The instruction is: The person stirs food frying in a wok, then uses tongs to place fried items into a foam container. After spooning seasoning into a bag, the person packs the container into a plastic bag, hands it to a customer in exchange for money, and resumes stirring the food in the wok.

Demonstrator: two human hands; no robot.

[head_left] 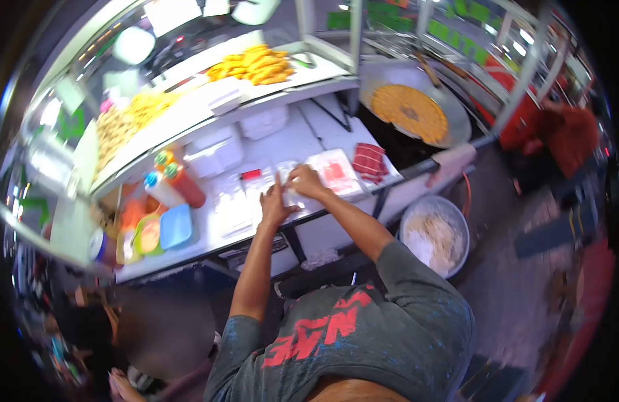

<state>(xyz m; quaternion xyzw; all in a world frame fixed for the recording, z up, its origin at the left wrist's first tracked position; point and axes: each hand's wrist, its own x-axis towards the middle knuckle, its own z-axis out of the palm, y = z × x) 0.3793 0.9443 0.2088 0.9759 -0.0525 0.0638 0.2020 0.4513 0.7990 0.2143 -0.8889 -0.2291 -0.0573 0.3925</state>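
Note:
My left hand [276,206] is over the counter with its fingers stretched and the thumb apart, close to thin clear plastic [287,169]. Just to its right, my right hand [306,181] has its fingers bent together and seems to pinch that plastic; glare hides the exact grip. A stack of clear plastic bags or sheets [230,209] lies left of my hands. Right of them is a white pack with a pinkish-red print [333,171]. Beyond that lies a folded red checked cloth [369,163]. A small red-labelled item [252,175] sits behind my left hand.
A wide pan [460,124] holding an orange-yellow fried ring [410,112] stands at right. Below it is a metal basin [465,234] with pale, batter-like contents. Sauce bottles [183,184] and a blue container [176,226] stand left. Yellow fried pieces [256,65] lie on the upper shelf.

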